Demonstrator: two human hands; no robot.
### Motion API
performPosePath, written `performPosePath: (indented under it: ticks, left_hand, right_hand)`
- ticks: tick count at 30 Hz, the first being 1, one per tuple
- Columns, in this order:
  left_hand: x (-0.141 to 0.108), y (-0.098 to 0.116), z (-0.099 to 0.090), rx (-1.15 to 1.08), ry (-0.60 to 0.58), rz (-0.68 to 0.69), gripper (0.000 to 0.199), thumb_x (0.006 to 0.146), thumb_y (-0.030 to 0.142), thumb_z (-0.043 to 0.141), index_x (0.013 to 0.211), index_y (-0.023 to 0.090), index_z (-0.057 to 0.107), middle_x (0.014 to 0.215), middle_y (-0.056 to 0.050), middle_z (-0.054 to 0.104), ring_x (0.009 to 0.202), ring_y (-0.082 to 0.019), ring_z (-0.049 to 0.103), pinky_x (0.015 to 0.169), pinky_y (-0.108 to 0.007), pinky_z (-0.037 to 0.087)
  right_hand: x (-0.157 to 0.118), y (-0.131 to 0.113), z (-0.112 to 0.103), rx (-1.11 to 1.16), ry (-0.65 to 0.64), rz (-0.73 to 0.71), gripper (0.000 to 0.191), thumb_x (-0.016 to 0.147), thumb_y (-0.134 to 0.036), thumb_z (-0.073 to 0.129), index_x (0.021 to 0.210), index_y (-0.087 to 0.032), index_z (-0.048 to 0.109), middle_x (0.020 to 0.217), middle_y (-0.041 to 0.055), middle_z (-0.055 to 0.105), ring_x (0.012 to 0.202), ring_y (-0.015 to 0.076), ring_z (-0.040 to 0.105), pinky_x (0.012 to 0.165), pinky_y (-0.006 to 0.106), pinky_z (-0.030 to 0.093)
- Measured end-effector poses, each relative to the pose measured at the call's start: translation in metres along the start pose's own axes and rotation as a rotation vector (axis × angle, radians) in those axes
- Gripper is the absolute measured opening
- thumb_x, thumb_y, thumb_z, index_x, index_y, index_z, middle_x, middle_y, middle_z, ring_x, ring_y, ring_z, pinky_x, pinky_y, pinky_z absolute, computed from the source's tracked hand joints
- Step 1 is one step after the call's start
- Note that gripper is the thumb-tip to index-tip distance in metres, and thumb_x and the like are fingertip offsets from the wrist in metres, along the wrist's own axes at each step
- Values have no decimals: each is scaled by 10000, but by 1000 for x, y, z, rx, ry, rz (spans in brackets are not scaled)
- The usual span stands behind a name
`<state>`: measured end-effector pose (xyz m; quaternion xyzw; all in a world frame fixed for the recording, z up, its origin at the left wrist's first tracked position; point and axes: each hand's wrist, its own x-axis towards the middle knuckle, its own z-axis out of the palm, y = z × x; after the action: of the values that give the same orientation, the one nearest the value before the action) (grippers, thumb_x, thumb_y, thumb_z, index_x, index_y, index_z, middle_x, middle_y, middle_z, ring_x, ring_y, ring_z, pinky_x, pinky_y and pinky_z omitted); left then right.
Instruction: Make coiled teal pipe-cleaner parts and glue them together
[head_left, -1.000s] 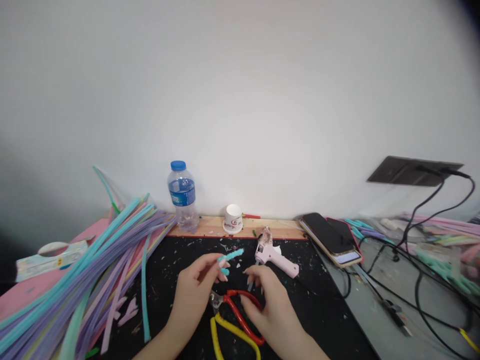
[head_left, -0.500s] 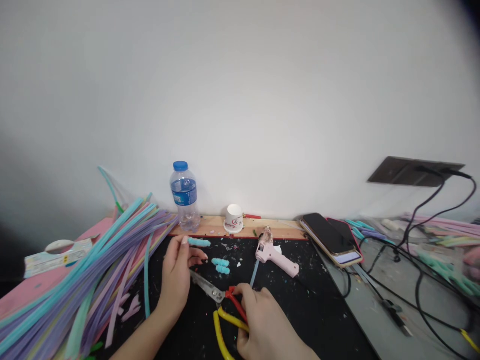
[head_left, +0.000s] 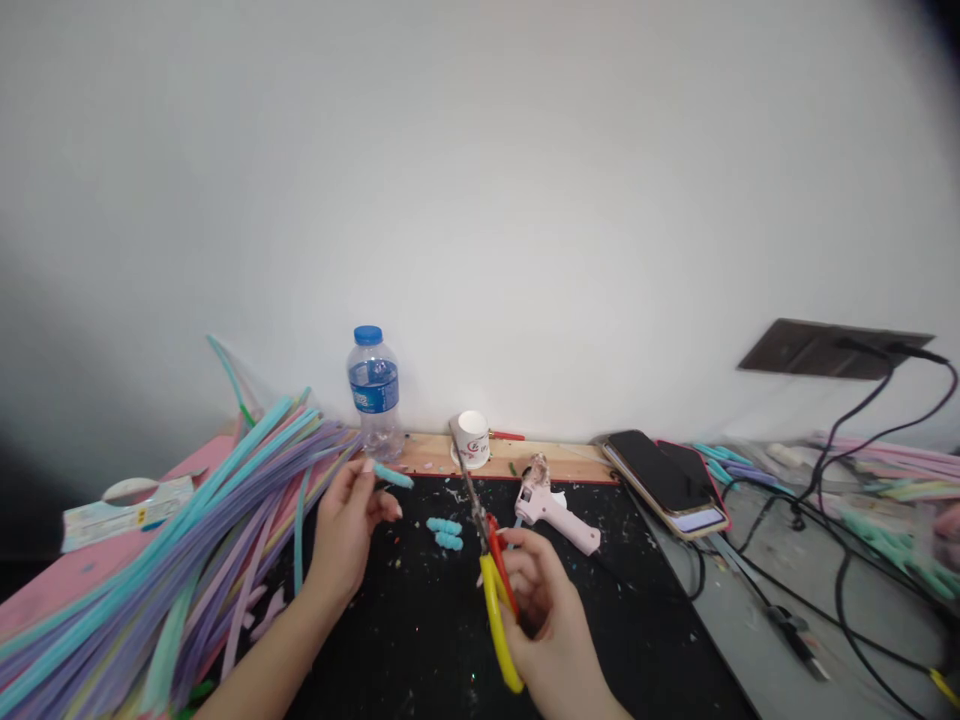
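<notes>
A short blue piece of pipe cleaner [head_left: 393, 476] is pinched between the thumb and fingers of my left hand [head_left: 346, 525], raised over the black mat [head_left: 397, 640]. My right hand [head_left: 544, 625] grips scissors [head_left: 496, 600] with one red and one yellow handle, their blades pointing up and away toward the paper cup [head_left: 473, 438]. Between the two hands, on the mat, lies a small bumpy blue pipe-cleaner shape [head_left: 445, 533]. Just beyond my right hand rests a pink glue gun [head_left: 556, 512] with a stained nozzle end.
Long pastel pipe cleaners [head_left: 202, 540] are heaped at the left. A water bottle [head_left: 374, 395] stands by the wall. At the right lie phones [head_left: 664, 475], black cables [head_left: 840, 545] and more pipe cleaners [head_left: 892, 465]. Part of another person's hand [head_left: 946, 515] shows at the right edge.
The scissors have swung from pointing left, near my left hand, to pointing away from me. My left hand has shifted slightly left and down, and its blue piece now slants.
</notes>
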<state>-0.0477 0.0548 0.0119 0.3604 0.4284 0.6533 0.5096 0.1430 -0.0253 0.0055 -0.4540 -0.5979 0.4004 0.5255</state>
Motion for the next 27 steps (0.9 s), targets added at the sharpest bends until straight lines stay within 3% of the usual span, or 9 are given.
performPosePath:
  ticks: [3,6,8,12,17,27]
  left_hand:
    - [-10,-1,12,13,-126,-103,182,769,333,592,798,167,522,719,7,632,391,-67,509,401,-188,392]
    - [-21,-4,20,-23,-271,-268,209,764,352,600,801,166,512,745,0,656,414,-54,546,419,-157,418]
    - [-26,-5,23,-50,-319,-334,218,763,360,604,804,170,505,733,5,659,438,-53,570,428,-141,434]
    - [-30,-7,25,-77,-345,-400,211,774,352,603,849,181,503,740,10,665,512,-64,620,468,-131,475]
    - [-31,-9,25,-86,-350,-443,205,762,296,637,778,174,472,760,-15,687,617,-86,660,532,-136,503]
    - [-31,-14,24,-240,-362,-461,183,783,313,615,744,159,525,628,40,611,437,-29,539,450,-113,473]
  right_hand:
    - [11,3,-11,56,96,39,278,703,-153,567,957,-183,458,737,17,594,651,144,585,603,246,485]
    - [21,7,-22,-23,124,123,166,698,-224,607,729,-185,448,521,-65,459,449,95,462,428,193,399]
    - [24,10,-28,-100,78,146,184,730,-264,576,662,-188,422,506,-75,399,428,82,405,399,183,346]
    - [23,9,-30,-306,13,135,164,745,-227,539,656,-191,406,579,-51,419,515,108,430,473,211,370]
    - [17,2,-25,-405,-95,98,189,711,-118,523,795,-210,381,673,-27,518,565,134,488,525,224,403]
    - [15,-6,-24,-690,-115,4,155,661,-119,526,732,-211,423,664,-21,498,591,151,466,512,218,358]
